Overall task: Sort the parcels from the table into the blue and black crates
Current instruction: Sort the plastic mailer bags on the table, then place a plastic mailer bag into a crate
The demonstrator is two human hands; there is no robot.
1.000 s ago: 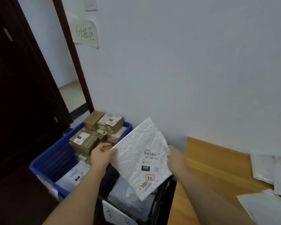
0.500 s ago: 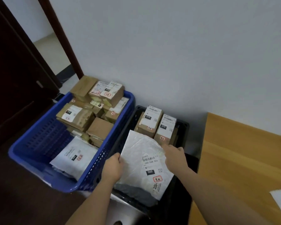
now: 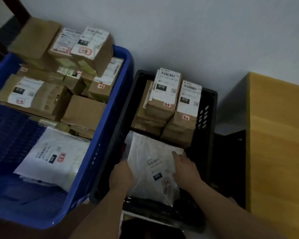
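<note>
A white padded mailer point(image 3: 150, 163) with a printed label lies low inside the black crate point(image 3: 209, 107), in its near half. My left hand point(image 3: 120, 175) grips the mailer's left edge. My right hand point(image 3: 185, 168) lies on its right side with the fingers stretched toward the far corner. Behind the mailer, brown boxes point(image 3: 169, 104) with white "010" labels stand stacked at the crate's far end. The blue crate point(image 3: 100, 152) to the left holds several brown boxes and a white mailer point(image 3: 53, 156).
The wooden table point(image 3: 280, 144) stands to the right of the black crate, its corner near the wall. A grey wall runs behind both crates. A dark door frame point(image 3: 16, 7) is at the top left. Dark bags lie under the mailer near the crate's front.
The mailer has gone down from above the crates into the black crate. Both hands went down with it, and the view has tilted down and closer.
</note>
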